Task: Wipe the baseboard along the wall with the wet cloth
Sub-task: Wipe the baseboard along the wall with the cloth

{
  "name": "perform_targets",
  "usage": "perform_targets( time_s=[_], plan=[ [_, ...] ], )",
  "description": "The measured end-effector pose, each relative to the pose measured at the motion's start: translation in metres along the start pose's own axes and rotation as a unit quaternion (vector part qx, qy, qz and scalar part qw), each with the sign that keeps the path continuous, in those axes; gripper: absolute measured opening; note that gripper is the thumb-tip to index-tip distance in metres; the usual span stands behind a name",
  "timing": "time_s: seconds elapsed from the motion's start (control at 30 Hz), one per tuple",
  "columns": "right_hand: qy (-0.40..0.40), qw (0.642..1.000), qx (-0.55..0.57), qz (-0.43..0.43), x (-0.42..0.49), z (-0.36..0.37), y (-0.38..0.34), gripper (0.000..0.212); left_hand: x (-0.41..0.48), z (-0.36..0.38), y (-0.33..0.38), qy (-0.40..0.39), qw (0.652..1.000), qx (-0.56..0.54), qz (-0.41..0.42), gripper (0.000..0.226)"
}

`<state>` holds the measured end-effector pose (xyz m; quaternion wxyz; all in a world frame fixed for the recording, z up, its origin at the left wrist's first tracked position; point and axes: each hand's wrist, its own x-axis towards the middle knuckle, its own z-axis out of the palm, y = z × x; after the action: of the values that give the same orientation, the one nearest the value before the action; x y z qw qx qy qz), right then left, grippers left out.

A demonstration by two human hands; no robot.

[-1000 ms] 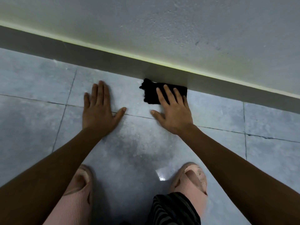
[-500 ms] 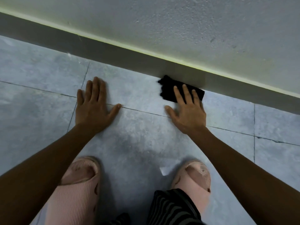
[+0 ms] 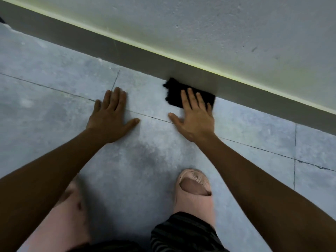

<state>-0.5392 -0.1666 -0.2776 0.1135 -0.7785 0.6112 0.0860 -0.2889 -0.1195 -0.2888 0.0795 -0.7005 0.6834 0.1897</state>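
Black cloth (image 3: 183, 94) sits on the tiled floor (image 3: 54, 110), its far edge touching the foot of the grey baseboard (image 3: 127, 53). My right hand (image 3: 195, 115) lies flat and spread, fingers pinning the cloth, not gripping it. My left hand (image 3: 111, 117) is flat too, empty, bracing just beside it. I judge the cloth needs pushing up onto the baseboard's face, with steady pressure along it.

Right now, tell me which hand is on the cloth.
The right hand: its fingers press the black cloth against the baseboard. The left hand lies flat on bare tile.
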Motion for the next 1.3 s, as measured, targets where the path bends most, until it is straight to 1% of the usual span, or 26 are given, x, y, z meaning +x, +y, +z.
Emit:
perform_targets(
  time_s=[0.1,0.23,0.3,0.4,0.47,0.53,0.6,0.67,0.8,0.87,0.93,0.97,1.03,1.1,1.17,1.23,1.3],
  plan=[
    [-0.015,0.998,-0.010,0.054,-0.015,-0.001,0.036,0.080,0.001,0.003,0.006,0.013,1.000,-0.004,0.004,0.092],
    [-0.041,0.995,-0.005,0.087,-0.015,-0.006,0.022,0.081,0.002,0.007,0.011,0.022,1.000,-0.018,0.001,0.092],
    [-0.042,0.997,-0.006,0.063,-0.007,-0.008,-0.001,0.082,0.003,0.009,0.011,0.029,0.999,-0.018,0.006,0.090],
    [-0.054,0.998,-0.002,-0.012,0.019,-0.011,-0.050,0.081,0.002,0.013,0.007,0.058,0.998,-0.024,0.016,0.078],
    [-0.061,0.998,-0.009,-0.034,0.032,-0.014,-0.074,0.080,0.000,0.014,0.000,0.084,0.996,-0.041,-0.010,0.075],
    [-0.049,0.998,-0.013,-0.038,0.034,-0.012,-0.078,0.079,-0.002,0.014,-0.012,0.096,0.992,-0.065,-0.051,0.076],
    [-0.029,0.999,-0.017,-0.039,0.018,-0.006,-0.061,0.078,-0.004,0.013,-0.024,0.091,0.992,-0.070,-0.057,0.077],
    [-0.009,1.000,-0.021,-0.015,-0.004,0.000,-0.032,0.078,-0.007,0.012,-0.030,0.086,0.994,-0.061,-0.042,0.078],
    [-0.007,0.996,-0.032,0.083,-0.040,0.006,0.028,0.081,-0.008,0.015,-0.024,0.087,0.993,-0.061,-0.044,0.079],
    [-0.017,0.993,-0.033,0.114,-0.049,0.008,0.037,0.082,-0.007,0.015,-0.022,0.086,0.993,-0.064,-0.047,0.075],
    [-0.016,0.992,-0.028,0.124,-0.049,0.008,0.024,0.084,-0.006,0.015,-0.021,0.088,0.993,-0.066,-0.048,0.074],
    [-0.011,0.994,-0.026,0.109,-0.047,0.007,0.011,0.086,-0.007,0.015,-0.020,0.090,0.993,-0.067,-0.048,0.074],
    [-0.014,0.999,-0.019,0.037,-0.037,0.006,-0.025,0.087,-0.007,0.014,-0.020,0.096,0.992,-0.063,-0.048,0.075],
    [-0.024,0.999,-0.014,-0.030,-0.020,0.005,-0.059,0.085,-0.007,0.013,-0.019,0.098,0.992,-0.060,-0.050,0.077],
    [-0.032,0.999,-0.006,-0.043,0.005,-0.003,-0.078,0.081,-0.008,0.011,-0.021,0.102,0.991,-0.059,-0.059,0.076],
    [-0.046,0.998,-0.001,-0.031,0.034,-0.014,-0.081,0.080,-0.010,0.011,-0.026,0.108,0.990,-0.058,-0.067,0.074],
    [-0.064,0.998,-0.022,-0.020,0.050,-0.024,-0.079,0.080,-0.011,0.010,-0.034,0.111,0.990,-0.058,-0.069,0.074]
  ],
)
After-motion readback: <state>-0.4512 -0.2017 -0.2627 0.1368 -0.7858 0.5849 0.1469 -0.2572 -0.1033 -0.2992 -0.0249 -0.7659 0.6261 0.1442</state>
